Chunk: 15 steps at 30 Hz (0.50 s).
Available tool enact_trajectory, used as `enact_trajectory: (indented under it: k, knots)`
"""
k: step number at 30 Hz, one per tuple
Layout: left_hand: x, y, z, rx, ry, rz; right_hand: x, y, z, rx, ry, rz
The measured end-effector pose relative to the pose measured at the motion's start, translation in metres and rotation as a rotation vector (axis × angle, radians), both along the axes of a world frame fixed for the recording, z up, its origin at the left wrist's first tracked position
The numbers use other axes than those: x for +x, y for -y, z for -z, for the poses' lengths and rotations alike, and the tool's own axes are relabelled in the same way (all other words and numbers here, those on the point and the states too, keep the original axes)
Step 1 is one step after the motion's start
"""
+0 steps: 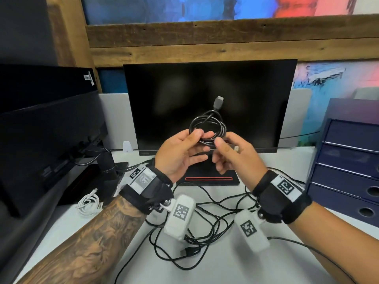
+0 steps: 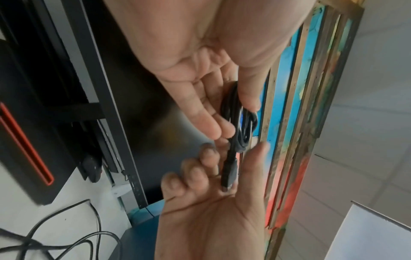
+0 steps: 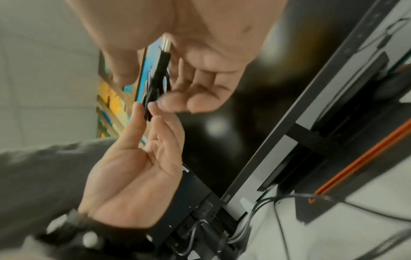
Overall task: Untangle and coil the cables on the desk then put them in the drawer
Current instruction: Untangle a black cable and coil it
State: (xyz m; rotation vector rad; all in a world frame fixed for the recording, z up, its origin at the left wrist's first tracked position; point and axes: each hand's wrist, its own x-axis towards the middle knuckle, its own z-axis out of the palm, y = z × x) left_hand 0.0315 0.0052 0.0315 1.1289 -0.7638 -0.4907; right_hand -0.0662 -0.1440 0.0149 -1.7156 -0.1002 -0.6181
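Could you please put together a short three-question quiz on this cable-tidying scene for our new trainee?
1. True or false: the coiled black cable lies flat on the white desk.
2. Which hands pinch that coil: (a) left hand only, (b) right hand only, (c) both?
3. Fill in: the coiled white cable lies on the desk to the person's ____.

Key: 1 false, it is held up before the dark monitor; 2 c; 3 left.

Head view looks down over desk (image 1: 205, 269); wrist views close, facing palms, perhaps tilted; all share monitor (image 1: 209, 103).
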Motion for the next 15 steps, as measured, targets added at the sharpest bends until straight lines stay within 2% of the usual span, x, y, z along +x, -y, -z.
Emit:
enact_trajectory:
  k: [3, 5, 8, 10, 12, 15]
  knots:
    - [0.000, -0.002, 0.002, 0.077, 0.070, 0.045, 0.002, 0.002, 0.003, 0.081, 0.064, 0.087]
    - [0.006, -0.006, 0.000, 0.189, 0.164, 0.024, 0.001, 0.009, 0.002, 0.046, 0.034, 0.091]
    - [0.013, -0.013, -0.002, 0.390, 0.437, -0.059, -0.006, 0.018, -0.004, -0.255, -0.008, 0.122]
    - [0.010, -0.013, -0.005, 0.429, 0.529, -0.057, -0.008, 0.019, -0.009, -0.461, -0.045, 0.178]
    - [0.001, -0.010, -0.006, 0.446, 0.652, -0.074, -0.009, 0.018, -0.013, -0.561, -0.078, 0.202]
    - [-0.005, -0.001, 0.003, 0.473, 0.809, -0.212, -0.011, 0.016, -0.019, -0.686, -0.094, 0.250]
